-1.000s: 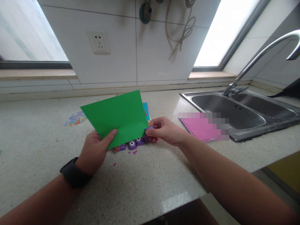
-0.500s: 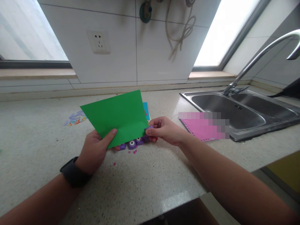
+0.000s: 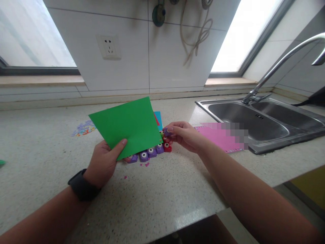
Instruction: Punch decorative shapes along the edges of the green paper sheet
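Above the speckled surface (image 3: 157,196), the left hand (image 3: 103,164) pinches the green paper (image 3: 127,125) by its lower edge, thumb on top. Just beside it, the right hand (image 3: 184,135) pinches a small purple punch (image 3: 166,131), arm stretched forward

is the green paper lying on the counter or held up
Held up: the left hand pinches the green paper at its lower edge, lifted above the counter.

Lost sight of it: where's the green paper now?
Centre of the head view, held by the left hand: green paper, above the punches, left of the right hand.
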A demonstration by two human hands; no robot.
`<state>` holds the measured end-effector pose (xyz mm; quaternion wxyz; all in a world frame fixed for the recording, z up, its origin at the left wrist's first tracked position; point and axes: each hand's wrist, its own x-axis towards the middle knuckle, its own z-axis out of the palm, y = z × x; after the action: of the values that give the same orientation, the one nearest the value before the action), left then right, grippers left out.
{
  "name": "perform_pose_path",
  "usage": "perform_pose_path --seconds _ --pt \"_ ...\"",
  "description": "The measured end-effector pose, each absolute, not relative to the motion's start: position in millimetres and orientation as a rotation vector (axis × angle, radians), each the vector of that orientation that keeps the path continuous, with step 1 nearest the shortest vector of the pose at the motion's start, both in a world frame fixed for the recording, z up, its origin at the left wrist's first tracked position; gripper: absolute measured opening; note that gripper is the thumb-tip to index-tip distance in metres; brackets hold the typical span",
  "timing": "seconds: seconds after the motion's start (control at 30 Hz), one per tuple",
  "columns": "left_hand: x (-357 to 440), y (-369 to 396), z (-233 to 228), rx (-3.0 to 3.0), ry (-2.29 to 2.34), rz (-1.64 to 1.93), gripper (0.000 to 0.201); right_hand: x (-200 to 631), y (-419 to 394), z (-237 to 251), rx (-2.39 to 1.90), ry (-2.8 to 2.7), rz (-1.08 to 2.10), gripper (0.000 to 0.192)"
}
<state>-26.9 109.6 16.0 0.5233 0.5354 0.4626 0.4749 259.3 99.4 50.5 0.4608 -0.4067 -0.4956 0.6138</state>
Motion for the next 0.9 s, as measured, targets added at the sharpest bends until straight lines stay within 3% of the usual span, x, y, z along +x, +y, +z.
perform_pose_path --seconds 0.23,0.5,0.73,0.9 --pt "-28 114 8 1.253 1.078 1.177 0.037 261 112 40 -1.133 -1.158 1.258 0.027" --pt "-26 112 12 1.228 1.044 1.230 0.028 270 127 24 -1.343 -1.272 0.964 0.020" --pt "-21 105 27 1.207 1.047 1.271 0.026 278 129 20 -1.735 -1.533 0.510 0.032" --pt "-24 108 20 1.289 1.038 1.231 0.023 278 125 26 -1.846 -1.686 0.456 0.023"
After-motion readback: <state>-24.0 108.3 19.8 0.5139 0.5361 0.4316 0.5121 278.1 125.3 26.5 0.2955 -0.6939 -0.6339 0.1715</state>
